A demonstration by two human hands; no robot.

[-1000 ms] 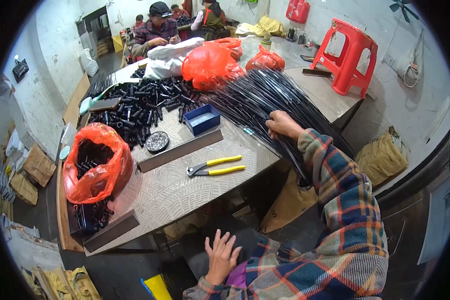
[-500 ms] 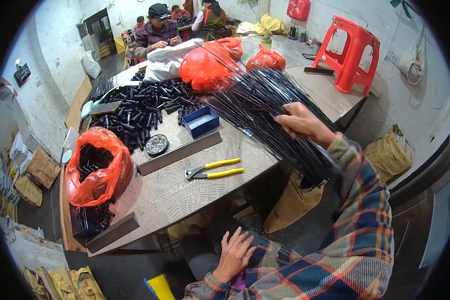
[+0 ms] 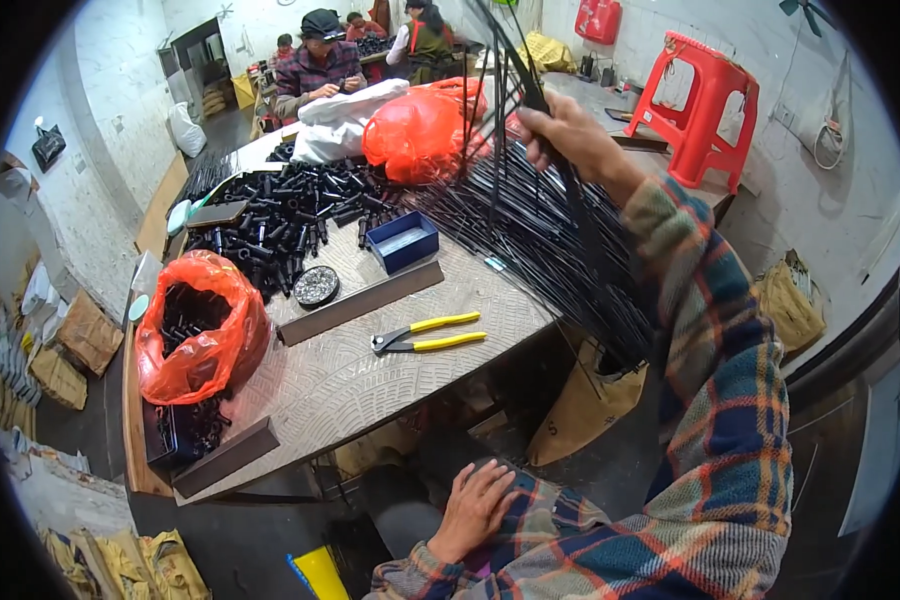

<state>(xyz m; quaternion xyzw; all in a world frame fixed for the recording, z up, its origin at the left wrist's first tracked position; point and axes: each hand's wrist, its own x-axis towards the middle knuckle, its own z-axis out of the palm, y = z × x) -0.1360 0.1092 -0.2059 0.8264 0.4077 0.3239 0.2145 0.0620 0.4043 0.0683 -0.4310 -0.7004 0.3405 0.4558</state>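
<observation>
My right hand (image 3: 575, 135) is closed around a bunch of thin black rods (image 3: 533, 92), raised and tilted above the table's right side. Below it lies a big pile of similar black rods (image 3: 530, 230), its near ends jutting past the table edge. My left hand (image 3: 475, 508) rests on my lap, fingers stretched out, with nothing in it. Yellow-handled end-cutting pliers (image 3: 445, 335) lie near the front edge. Behind them are an angled metal bar (image 3: 365, 303), a small blue box (image 3: 404, 262) and a round dish of tiny shiny pieces (image 3: 316, 287).
Short black tubular parts (image 3: 270, 220) are heaped at the left back. An open red bag (image 3: 245, 335) of black pieces sits at the left edge. Another red bag (image 3: 410, 130) and a red stool (image 3: 698, 100) stand farther back. Across the table, a person (image 3: 320, 70) works.
My right hand has gone up and slightly left, lifting a bunch of rods off the pile. My left hand has stayed on my lap.
</observation>
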